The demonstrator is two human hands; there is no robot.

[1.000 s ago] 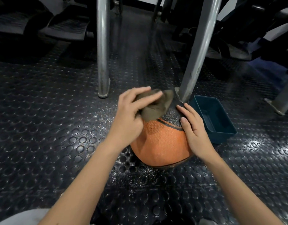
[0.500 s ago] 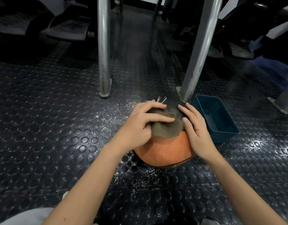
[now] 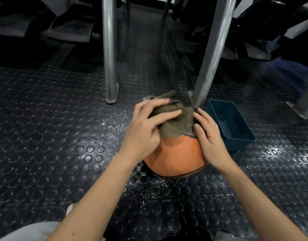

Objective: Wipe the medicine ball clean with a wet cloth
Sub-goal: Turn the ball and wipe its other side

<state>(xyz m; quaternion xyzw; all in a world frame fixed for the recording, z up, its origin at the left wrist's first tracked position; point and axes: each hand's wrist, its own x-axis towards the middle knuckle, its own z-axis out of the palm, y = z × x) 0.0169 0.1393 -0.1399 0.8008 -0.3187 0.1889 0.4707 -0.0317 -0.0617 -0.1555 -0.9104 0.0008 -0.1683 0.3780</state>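
An orange medicine ball (image 3: 175,157) with a dark panel on top sits on the studded rubber floor in front of me. A grey-brown cloth (image 3: 174,124) lies bunched over its top. My left hand (image 3: 146,131) presses the cloth against the ball, fingers curled over the fabric. My right hand (image 3: 208,136) rests flat on the ball's right side, fingers straight and steadying it. The ball's top is hidden under the cloth and my hands.
A dark teal plastic tub (image 3: 231,126) stands just right of the ball. Two metal frame legs (image 3: 109,54) (image 3: 212,54) rise from the floor behind it. White specks lie scattered on the floor (image 3: 62,136) around the ball. Dark gym equipment fills the background.
My left hand brought the cloth from above the ball down onto its top and slid it across the surface. My right hand stayed on the ball's right side.
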